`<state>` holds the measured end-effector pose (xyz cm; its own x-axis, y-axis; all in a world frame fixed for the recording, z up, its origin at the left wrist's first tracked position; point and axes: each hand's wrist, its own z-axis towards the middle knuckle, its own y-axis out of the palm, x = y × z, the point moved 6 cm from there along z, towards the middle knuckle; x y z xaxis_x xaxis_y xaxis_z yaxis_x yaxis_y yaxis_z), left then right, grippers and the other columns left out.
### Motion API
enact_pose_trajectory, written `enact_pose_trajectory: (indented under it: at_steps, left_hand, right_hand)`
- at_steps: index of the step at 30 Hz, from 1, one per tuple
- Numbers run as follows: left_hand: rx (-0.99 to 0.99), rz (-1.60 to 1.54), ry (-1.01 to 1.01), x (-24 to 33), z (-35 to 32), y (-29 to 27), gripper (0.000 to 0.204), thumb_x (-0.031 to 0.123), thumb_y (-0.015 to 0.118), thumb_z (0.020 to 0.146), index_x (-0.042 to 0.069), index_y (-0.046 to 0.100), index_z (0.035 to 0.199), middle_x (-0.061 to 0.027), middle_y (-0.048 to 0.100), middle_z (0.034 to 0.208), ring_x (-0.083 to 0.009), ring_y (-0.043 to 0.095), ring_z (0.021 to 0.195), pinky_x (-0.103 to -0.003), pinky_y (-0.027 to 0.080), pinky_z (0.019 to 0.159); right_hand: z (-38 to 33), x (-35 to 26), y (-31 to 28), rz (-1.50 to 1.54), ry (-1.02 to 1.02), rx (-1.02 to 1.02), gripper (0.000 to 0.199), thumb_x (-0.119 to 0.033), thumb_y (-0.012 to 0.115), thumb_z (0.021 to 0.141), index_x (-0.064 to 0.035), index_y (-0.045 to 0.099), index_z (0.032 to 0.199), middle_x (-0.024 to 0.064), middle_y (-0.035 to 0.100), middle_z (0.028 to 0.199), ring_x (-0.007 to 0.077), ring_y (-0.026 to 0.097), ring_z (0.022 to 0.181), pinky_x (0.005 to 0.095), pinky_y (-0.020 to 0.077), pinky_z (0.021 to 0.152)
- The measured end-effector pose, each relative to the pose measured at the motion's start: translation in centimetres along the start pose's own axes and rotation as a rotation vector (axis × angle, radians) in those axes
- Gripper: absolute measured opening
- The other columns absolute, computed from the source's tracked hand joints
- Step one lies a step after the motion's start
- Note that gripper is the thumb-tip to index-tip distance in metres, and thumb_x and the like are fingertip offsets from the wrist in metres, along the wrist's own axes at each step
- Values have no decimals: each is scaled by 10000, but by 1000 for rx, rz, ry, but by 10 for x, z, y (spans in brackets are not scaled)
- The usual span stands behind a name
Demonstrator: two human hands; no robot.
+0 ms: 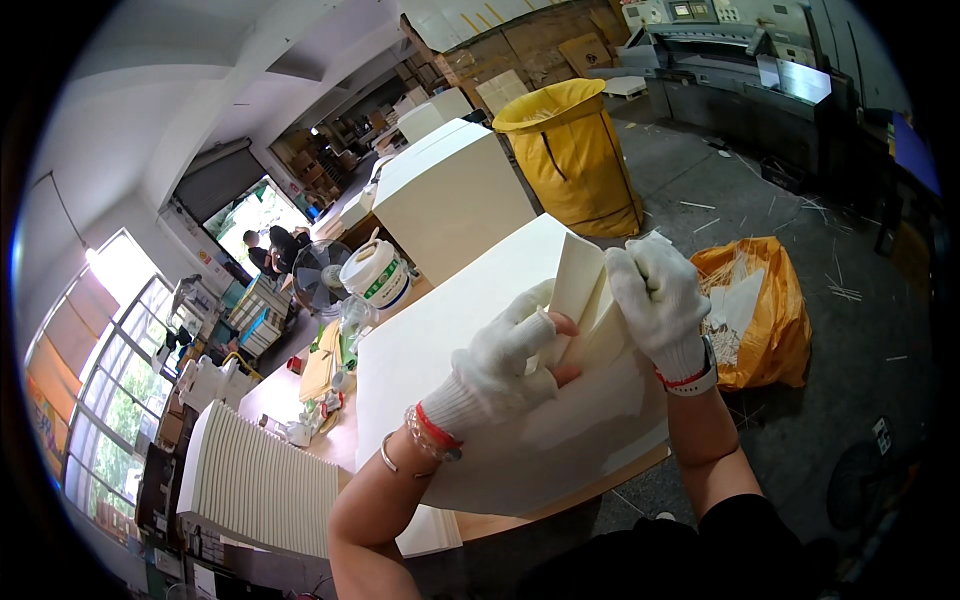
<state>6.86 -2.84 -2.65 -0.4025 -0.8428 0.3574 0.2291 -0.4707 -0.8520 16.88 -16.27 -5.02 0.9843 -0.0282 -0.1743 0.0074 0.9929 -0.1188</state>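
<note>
Large cream-white paper sheets (455, 300) lie in front of me, with a corner bent up into a folded flap (577, 278). My left hand (500, 362), in a white knit glove with bare fingertips showing, closes around the lower part of that flap. At the right edge of the sheets my right hand (658, 298), gloved too, is curled into a fist against the raised paper. Its fingertips are hidden, and the paper runs up to them. The near part of the sheets sags toward me over the wooden table edge (560, 497).
A stepped stack of paper bundles (260, 480) stands at left. Behind the sheets are a white bucket (375, 272), a fan (322, 278) and a tall paper block (455, 205). Yellow (570, 160) and orange (790, 330) scrap bags stand right; a machine (740, 80) is beyond.
</note>
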Motion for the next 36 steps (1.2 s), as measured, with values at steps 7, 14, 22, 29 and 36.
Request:
enact_pose_trajectory:
  at_steps: [7, 14, 22, 29, 36]
  left_hand:
    - [-55, 5, 31, 0, -1, -1, 433, -79, 645, 763, 72, 607, 1167, -149, 580, 1217, -293, 601, 1070, -333, 481, 879]
    - [1, 13, 40, -1, 1, 0, 445, 2, 776, 714, 84, 603, 1116, -180, 551, 1281, -334, 605, 1081, -364, 519, 868]
    - [36, -30, 36, 2, 0, -4, 387, 1, 724, 779, 63, 638, 1151, -149, 593, 1224, -290, 607, 1082, -338, 485, 912]
    - [-136, -88, -36, -7, 1, 1, 333, -18, 700, 790, 51, 638, 1110, -147, 593, 1228, -296, 609, 1077, -338, 487, 901]
    - [-22, -17, -14, -4, 0, 0, 410, 46, 827, 702, 95, 611, 1047, -166, 508, 1364, -345, 577, 1141, -364, 503, 920]
  right_hand:
    - [2, -1, -2, 112, 105, 4, 160, -20, 636, 847, 11, 636, 1005, 63, 460, 688, 213, 479, 612, 347, 407, 557]
    - [2, 2, 0, 89, 132, 5, 132, -28, 612, 872, 13, 639, 995, 68, 451, 674, 219, 475, 608, 345, 400, 564]
    - [0, 1, -2, 138, 61, 32, 134, -20, 620, 865, 17, 638, 993, 70, 463, 679, 220, 480, 610, 344, 404, 569]
    - [-1, 1, -1, 84, 100, 22, 122, -13, 627, 859, 17, 643, 975, 70, 472, 686, 220, 487, 613, 345, 409, 567]
    - [-1, -1, -2, 62, 91, 8, 173, -15, 632, 831, 24, 634, 999, 79, 477, 708, 225, 499, 620, 346, 417, 568]
